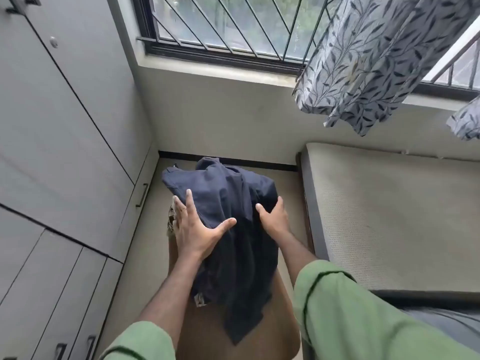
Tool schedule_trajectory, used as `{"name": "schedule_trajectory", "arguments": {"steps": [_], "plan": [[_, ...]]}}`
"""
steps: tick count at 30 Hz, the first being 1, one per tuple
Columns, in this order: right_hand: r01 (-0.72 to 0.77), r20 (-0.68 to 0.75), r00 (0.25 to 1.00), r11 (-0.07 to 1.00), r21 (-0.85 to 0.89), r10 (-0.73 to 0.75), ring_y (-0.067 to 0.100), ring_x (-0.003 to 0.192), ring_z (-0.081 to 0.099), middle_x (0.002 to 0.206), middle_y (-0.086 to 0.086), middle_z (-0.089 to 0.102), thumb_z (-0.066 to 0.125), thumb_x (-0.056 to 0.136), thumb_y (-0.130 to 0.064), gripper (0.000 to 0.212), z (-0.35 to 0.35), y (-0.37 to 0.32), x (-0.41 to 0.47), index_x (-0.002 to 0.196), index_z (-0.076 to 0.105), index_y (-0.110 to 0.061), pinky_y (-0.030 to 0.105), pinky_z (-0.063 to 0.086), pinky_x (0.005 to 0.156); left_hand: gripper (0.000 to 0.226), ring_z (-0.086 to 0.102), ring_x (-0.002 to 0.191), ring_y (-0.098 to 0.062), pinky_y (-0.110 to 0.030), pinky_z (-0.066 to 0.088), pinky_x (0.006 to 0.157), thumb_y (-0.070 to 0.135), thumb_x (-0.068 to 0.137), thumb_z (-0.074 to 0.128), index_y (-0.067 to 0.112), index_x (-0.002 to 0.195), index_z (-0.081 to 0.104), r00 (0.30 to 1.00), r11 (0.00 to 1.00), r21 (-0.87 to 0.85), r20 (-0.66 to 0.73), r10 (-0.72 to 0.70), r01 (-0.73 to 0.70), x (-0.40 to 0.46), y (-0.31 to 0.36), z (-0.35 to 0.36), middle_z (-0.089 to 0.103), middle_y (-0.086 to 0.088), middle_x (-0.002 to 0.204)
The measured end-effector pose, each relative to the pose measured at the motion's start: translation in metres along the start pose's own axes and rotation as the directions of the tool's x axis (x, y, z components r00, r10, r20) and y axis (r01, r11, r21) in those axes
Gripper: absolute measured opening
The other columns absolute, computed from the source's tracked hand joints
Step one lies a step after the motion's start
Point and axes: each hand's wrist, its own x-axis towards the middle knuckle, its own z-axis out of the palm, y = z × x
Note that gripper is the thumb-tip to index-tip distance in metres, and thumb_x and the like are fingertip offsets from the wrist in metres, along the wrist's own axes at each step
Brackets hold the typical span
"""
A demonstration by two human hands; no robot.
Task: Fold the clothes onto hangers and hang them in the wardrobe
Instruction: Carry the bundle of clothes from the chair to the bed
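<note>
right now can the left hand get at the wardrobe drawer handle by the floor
Probably yes. The left hand lies flat on the navy garment, holding nothing, and only bare floor lies between it and the drawer handle to its left.

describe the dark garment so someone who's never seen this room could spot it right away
Start at the barred window and drop to the floor strip between the grey wardrobe and the beige mattress. There a brown box carries a crumpled navy garment, with the left hand and right hand on its sides. It is the only dark blue cloth; the curtain is leaf-patterned.
</note>
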Motion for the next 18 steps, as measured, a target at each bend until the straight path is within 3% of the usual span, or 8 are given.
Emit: {"name": "schedule_trajectory", "arguments": {"steps": [3,7,9,11,13,16,18], "plan": [[-0.08,-0.058,0.994,0.979,0.187,0.093,0.028,0.153,0.022,0.167,0.01,0.019,0.062,0.093,-0.053,0.093,0.017,-0.01,0.006,0.161,0.016,-0.009,0.043,0.021,0.125,0.148,-0.009,0.156,-0.024,-0.053,0.016,0.123,0.105,0.043,0.049,0.03,0.16,-0.005,0.99,0.993,-0.019,-0.077,-0.119,0.118,0.018,-0.007,0.009,-0.006,-0.015,0.169],[-0.099,-0.025,0.994,0.961,0.26,0.109,0.033,0.142,0.038,0.153,0.017,0.039,0.052,0.098,-0.055,0.072,0.049,-0.017,-0.008,0.146,0.041,-0.001,0.043,0.029,0.119,0.15,-0.009,0.156,-0.024,-0.051,0.011,0.125,0.1,0.043,0.054,0.028,0.16,-0.006,0.981,0.979,-0.07,-0.015,-0.194,0.192,0.03,-0.007,0.023,-0.003,-0.012,0.169],[-0.12,-0.015,0.991,0.93,0.348,0.133,0.032,0.137,0.044,0.147,0.014,0.048,0.051,0.095,-0.061,0.074,0.047,-0.011,-0.004,0.143,0.046,-0.005,0.043,0.034,0.115,0.147,-0.01,0.156,-0.025,-0.049,0.01,0.126,0.095,0.046,0.058,0.028,0.16,-0.006,0.981,0.977,-0.089,-0.017,-0.194,0.191,0.032,-0.001,0.031,-0.006,-0.014,0.169],[-0.158,-0.014,0.985,0.933,0.323,0.171,0.034,0.134,0.048,0.143,0.014,0.053,0.048,0.09,-0.072,0.081,0.04,-0.002,0.009,0.139,0.052,-0.009,0.045,0.036,0.114,0.148,-0.008,0.156,-0.027,-0.05,0.013,0.126,0.098,0.044,0.054,0.026,0.16,-0.002,0.979,0.979,-0.07,-0.06,-0.196,0.192,0.034,0.001,0.037,-0.004,-0.017,0.168],[-0.16,-0.032,0.984,0.944,0.289,0.176,0.036,0.135,0.046,0.144,0.016,0.051,0.047,0.093,-0.07,0.077,0.043,0.002,0.017,0.139,0.053,-0.009,0.045,0.035,0.114,0.147,0.001,0.156,-0.029,-0.05,0.02,0.124,0.101,0.044,0.05,0.026,0.16,0.001,0.977,0.981,-0.037,-0.093,-0.192,0.19,0.033,-0.001,0.04,0.0,-0.017,0.168],[-0.199,0.069,0.979,0.848,0.491,0.19,0.03,0.135,0.05,0.146,0.009,0.053,0.053,0.095,-0.064,0.074,0.06,-0.002,0.007,0.148,0.043,-0.013,0.041,0.037,0.115,0.143,0.011,0.156,-0.03,-0.05,0.027,0.122,0.101,0.049,0.051,0.026,0.16,0.002,0.978,0.983,-0.05,-0.102,-0.182,0.178,0.032,-0.002,0.045,0.003,-0.015,0.169],[-0.204,0.128,0.979,0.79,0.578,0.159,0.024,0.129,0.056,0.141,0.001,0.058,0.06,0.087,-0.07,0.08,0.063,-0.002,0.004,0.148,0.046,-0.02,0.04,0.04,0.114,0.14,0.008,0.156,-0.027,-0.047,0.023,0.124,0.097,0.053,0.054,0.023,0.16,0.005,0.979,0.985,-0.05,-0.118,-0.168,0.163,0.033,-0.001,0.047,0.006,-0.015,0.169]]}}
